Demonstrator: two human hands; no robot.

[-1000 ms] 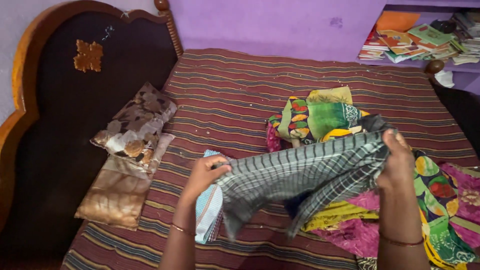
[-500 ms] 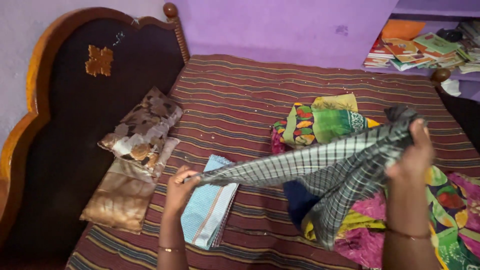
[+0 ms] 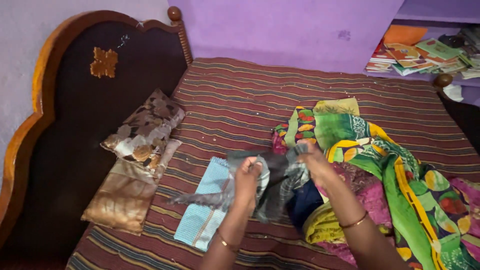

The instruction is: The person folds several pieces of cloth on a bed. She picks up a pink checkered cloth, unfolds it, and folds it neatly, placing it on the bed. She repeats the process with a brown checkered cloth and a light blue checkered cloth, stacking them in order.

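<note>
Landmark = grey checked cloth (image 3: 272, 182), which was held up just above the bed (image 3: 240, 100), over its near half. Left hand (image 3: 247, 177) sat on the cloth's left part, fingers (image 3: 252, 167) closed on a bunched fold. Right hand (image 3: 312, 160) was at the cloth's upper right edge, fingers pinching a corner; both hands close together, cloth gathered between them, one loose tail trailing out left and down. Judgement: thin woven fabric, light, limp, no stiffness, not fragile or slippery; it'd sag wherever unsupported, so best taken at corners or along an edge, pinch grip, as seen. Just under and left of the cloth lay a folded light-blue checked cloth (image 3: 205, 220), flat on the bed, partly covered by the tail. Right of the cloth, touching or nearly so: a heap of bright printed fabric (image 3: 395, 185), green, yellow, pink, with something dark blue at its near edge. Further left of the cloth: two brown patterned pillows (image 3: 132, 165) against the dark headboard (image 3: 75, 115). Well beyond the cloth, far right: shelf (image 3: 400, 75) with stacked papers and books against the purple wall (image 3: 280, 25).
</note>
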